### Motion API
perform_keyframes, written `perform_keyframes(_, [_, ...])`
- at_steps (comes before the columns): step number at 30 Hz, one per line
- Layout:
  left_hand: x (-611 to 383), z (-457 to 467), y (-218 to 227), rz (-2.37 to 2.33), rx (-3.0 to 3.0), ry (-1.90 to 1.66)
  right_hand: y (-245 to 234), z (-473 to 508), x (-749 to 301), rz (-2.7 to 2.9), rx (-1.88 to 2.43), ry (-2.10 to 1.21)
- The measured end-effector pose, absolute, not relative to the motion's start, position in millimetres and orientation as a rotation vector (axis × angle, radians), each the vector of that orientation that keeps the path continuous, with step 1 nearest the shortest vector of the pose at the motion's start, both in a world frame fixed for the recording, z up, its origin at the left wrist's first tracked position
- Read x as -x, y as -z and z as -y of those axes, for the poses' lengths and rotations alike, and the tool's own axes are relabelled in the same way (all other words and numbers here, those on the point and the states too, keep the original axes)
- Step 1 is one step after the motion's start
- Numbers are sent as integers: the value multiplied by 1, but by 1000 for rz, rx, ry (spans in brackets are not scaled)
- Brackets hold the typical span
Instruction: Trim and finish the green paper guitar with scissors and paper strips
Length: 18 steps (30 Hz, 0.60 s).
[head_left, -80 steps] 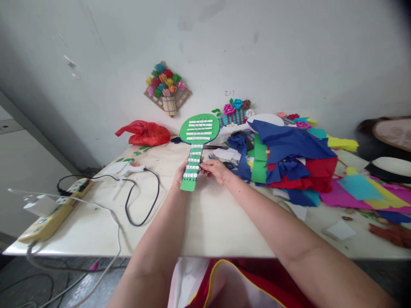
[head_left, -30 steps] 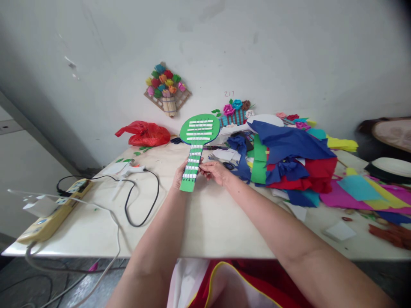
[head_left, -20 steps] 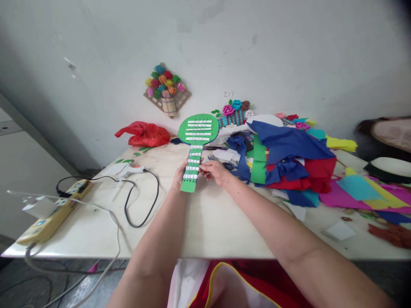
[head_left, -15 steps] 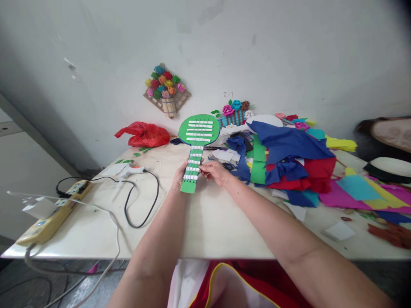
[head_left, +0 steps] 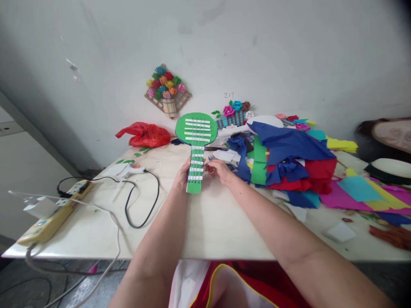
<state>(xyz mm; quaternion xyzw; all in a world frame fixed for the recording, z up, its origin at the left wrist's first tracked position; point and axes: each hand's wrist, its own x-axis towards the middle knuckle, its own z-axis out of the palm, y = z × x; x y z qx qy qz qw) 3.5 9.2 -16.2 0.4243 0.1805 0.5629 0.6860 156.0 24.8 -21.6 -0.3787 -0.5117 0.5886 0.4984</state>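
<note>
A green paper guitar [head_left: 196,141] with white strips and thin strings stands upright above the table [head_left: 205,222]. My left hand [head_left: 181,175] grips its neck from the left, fingers behind the paper. To the right of the neck, my right hand [head_left: 220,170] has its fingers curled and touching the edge. The round green body sits at the top, edged in dark blue.
A glue gun [head_left: 130,170] with a black cord lies left, near a yellow power strip [head_left: 51,218]. A red plastic bag [head_left: 144,134] sits by the wall. Piles of blue, red, green and pink paper [head_left: 295,162] cover the right side. Paper flower crafts [head_left: 165,90] hang on the wall.
The guitar has turned more upright and shifted slightly right. My right hand has drawn back a little from the neck.
</note>
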Motion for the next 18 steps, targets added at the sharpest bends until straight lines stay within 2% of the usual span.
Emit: perform_keyframes(18, [-1, -12, 21, -399, -929, -1165, 26, -32, -156, 1210, 683, -1513])
